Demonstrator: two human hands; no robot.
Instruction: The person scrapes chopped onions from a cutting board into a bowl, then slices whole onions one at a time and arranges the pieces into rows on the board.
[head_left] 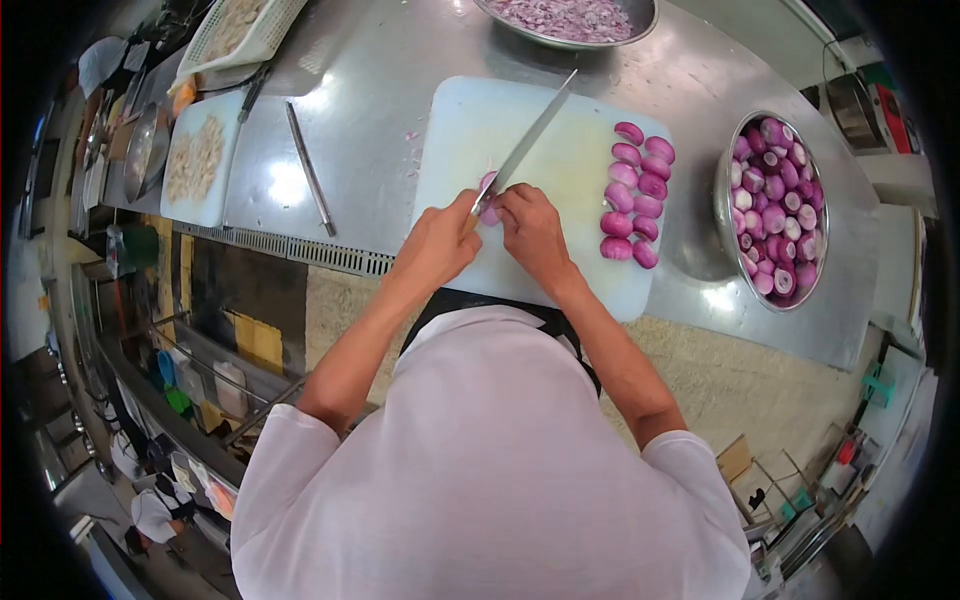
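Observation:
My left hand (pixel 438 240) is closed round the handle of a kitchen knife (pixel 535 132), whose blade points up and away to the right. The blade crosses over a small purple onion piece (pixel 489 212) on the white cutting board (pixel 560 265). Fingers of my right hand (pixel 535 232) are bent and pinch the onion's right side, close to the blade; the fingertips are partly hidden. Further right on the same board, peeled onion halves (pixel 620 198) lie in two rows.
A metal bowl of whole peeled onions (pixel 775 215) stands on the right. Beyond the board sits a bowl of chopped onion (pixel 575 18). Leftward lie a metal rod (pixel 310 168), a second board (pixel 205 205) with pale chopped pieces, another knife (pixel 254 92) and a white basket (pixel 265 35).

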